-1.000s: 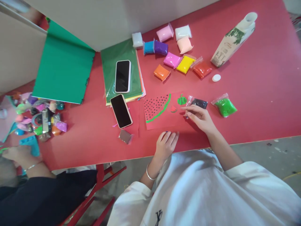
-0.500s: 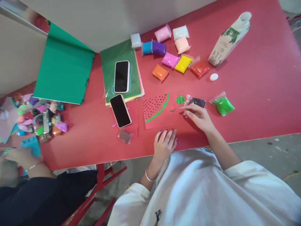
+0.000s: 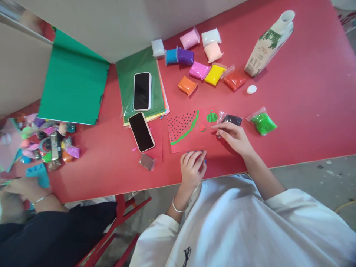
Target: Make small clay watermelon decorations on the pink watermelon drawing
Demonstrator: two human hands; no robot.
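My left hand (image 3: pixel 192 166) lies at the table's front edge, fingers loosely spread over the lower border of a red paper sheet (image 3: pixel 182 148), holding nothing. My right hand (image 3: pixel 233 136) hovers at the sheet's right side, thumb and fingers drawn together in a pinch; anything between them is too small to make out. Just beyond those fingers is a bag of black clay (image 3: pixel 233 119), partly hidden. On the sheet are a large watermelon slice (image 3: pixel 183 126) with black dots and green rind, a tiny slice (image 3: pixel 202 128) and a round green striped melon (image 3: pixel 211 117).
Bright green clay (image 3: pixel 263 123) lies to the right, brown clay (image 3: pixel 147 161) to the left. Several colored clay packets (image 3: pixel 200 70), a carton (image 3: pixel 268 46) and a white cap (image 3: pixel 251 89) stand farther back. Two phones (image 3: pixel 141 131) lie left. A co-worker's hand (image 3: pixel 26 189) is far left.
The view has shifted slightly. My left hand's fingers have curled or shifted a little; my right hand stays in nearly the same pose by the black clay.
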